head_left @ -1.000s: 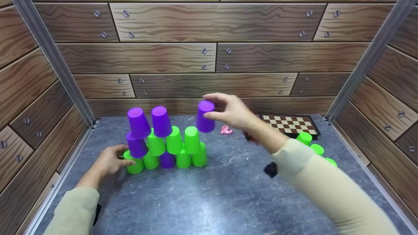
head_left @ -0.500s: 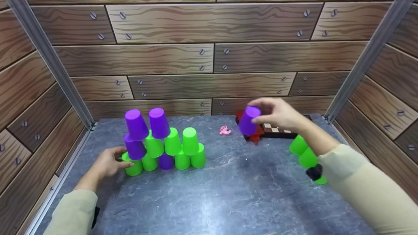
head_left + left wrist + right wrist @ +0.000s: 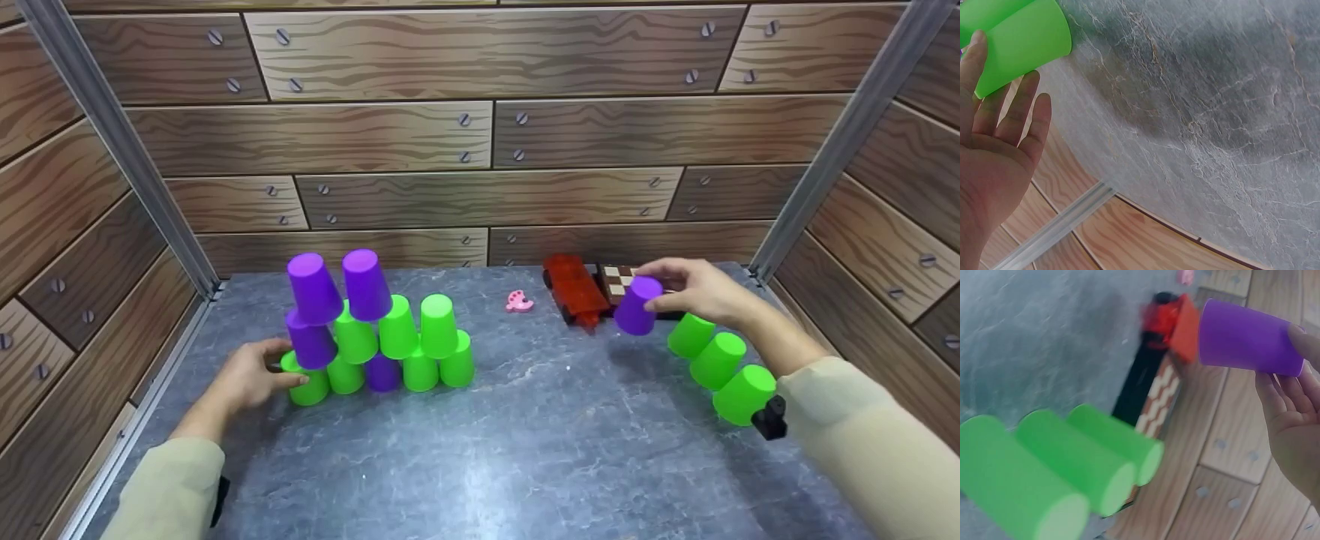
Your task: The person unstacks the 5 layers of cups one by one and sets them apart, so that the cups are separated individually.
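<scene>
Upside-down cups form a stacked wall at the left of the table in the head view. Two purple cups [image 3: 366, 285] top it; below is a row with a purple cup [image 3: 310, 341] at its left end and green cups [image 3: 397, 328] beside it. My left hand [image 3: 251, 375] holds the leftmost green cup [image 3: 309, 386] of the bottom row, thumb in front, fingers behind. In the left wrist view that green cup [image 3: 1027, 48] lies between thumb and fingers. My right hand [image 3: 701, 291] pinches another purple cup [image 3: 637, 307] near its narrow end, mouth down, above the table.
Three upside-down green cups [image 3: 718, 361] stand in a line at the right, near my right forearm. Behind the held cup are a red toy car [image 3: 574, 289] and a checkered board [image 3: 619, 279]. A small pink toy [image 3: 519, 301] lies mid-back. Wood-patterned walls [image 3: 480, 135] enclose the table.
My right hand has carried the purple cup rightward and down, from beside the wall of cups to near the three green cups. My left hand has stayed at the bottom-left green cup.
</scene>
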`<state>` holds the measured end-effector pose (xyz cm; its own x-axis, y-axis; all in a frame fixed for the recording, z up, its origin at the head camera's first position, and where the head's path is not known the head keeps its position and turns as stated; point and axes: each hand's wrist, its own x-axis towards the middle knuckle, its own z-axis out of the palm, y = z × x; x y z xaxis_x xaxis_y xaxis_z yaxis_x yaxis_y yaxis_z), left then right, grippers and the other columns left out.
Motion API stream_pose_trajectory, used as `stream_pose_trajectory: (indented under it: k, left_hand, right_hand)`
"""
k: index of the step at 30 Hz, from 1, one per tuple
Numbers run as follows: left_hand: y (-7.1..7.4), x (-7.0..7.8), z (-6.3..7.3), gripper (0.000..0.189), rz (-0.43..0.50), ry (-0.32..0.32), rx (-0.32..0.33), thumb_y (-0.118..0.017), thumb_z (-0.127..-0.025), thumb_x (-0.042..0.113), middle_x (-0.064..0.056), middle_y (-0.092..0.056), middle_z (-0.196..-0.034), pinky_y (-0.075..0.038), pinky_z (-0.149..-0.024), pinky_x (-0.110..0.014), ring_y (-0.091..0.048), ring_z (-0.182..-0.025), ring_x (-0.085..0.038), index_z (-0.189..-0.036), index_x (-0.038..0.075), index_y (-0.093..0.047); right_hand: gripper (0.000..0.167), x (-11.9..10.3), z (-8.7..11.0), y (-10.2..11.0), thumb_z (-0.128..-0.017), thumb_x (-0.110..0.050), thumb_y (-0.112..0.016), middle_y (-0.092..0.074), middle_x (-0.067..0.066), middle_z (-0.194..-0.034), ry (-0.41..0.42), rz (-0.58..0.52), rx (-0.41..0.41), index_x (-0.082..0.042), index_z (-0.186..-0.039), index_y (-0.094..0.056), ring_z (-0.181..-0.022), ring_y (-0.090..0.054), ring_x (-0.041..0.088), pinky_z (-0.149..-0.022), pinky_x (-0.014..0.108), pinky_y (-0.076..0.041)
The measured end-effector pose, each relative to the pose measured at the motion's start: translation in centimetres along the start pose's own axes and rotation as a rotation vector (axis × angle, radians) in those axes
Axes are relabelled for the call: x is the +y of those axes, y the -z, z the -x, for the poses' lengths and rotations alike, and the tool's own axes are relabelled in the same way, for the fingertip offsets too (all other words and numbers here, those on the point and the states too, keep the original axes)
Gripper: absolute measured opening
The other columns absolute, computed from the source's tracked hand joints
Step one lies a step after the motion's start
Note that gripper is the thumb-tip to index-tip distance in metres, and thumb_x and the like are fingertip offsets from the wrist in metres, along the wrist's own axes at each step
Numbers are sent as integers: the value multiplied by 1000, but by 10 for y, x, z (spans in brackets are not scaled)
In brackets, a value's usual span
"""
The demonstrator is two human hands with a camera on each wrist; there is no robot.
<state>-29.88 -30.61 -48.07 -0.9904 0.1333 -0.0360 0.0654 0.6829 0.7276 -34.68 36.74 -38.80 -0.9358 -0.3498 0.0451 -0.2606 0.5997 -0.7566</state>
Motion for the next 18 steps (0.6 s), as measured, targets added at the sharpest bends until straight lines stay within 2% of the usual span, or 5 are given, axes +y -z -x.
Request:
stream_pose_trajectory:
  k: [3, 7, 9, 14, 18]
  left_hand:
    - [0, 1, -1, 64, 4, -5, 4, -89, -87, 14, -31, -66, -132, -55, -103, -58, -65, -121, -48, -138, -11, -60]
    - [0, 2, 0, 65, -3, -8, 2, -90, -87, 15, -31, -67, -131, -56, -102, -57, -66, -121, -48, -138, -12, -60]
    - [0, 2, 0, 65, -7, -5, -1, -90, -88, 15, -30, -67, -131, -57, -101, -56, -66, -121, -48, -138, -12, -60]
    - [1, 1, 0, 67, -16, -1, -2, -90, -88, 17, -31, -67, -132, -57, -100, -56, -66, -120, -48, -139, -13, -59]
    - [1, 0, -1, 67, -18, -1, 0, -90, -88, 17, -32, -66, -132, -57, -100, -57, -66, -119, -49, -140, -13, -58]
  right_hand:
    - [60, 18, 3, 3, -93, -5, -81, -63, 28, -140, -48, -6, -4, 6, -146, -56, -125, -65, 38, -90, 17, -56]
    - [60, 37, 6, 2, -93, -7, -81, -59, 31, -143, -75, 16, 1, 8, -146, -55, -127, -63, 43, -91, 20, -56]
    - [60, 44, 7, 1, -93, -10, -82, -60, 31, -141, -80, 53, 7, 8, -145, -56, -127, -62, 44, -97, 28, -55]
    - [58, 57, 8, -4, -92, -11, -83, -61, 31, -138, -87, 101, 20, 9, -141, -59, -130, -57, 49, -110, 57, -49]
    - [60, 63, 8, -9, -92, -10, -83, -59, 33, -141, -107, 92, 19, 10, -142, -57, -134, -53, 52, -112, 62, -46]
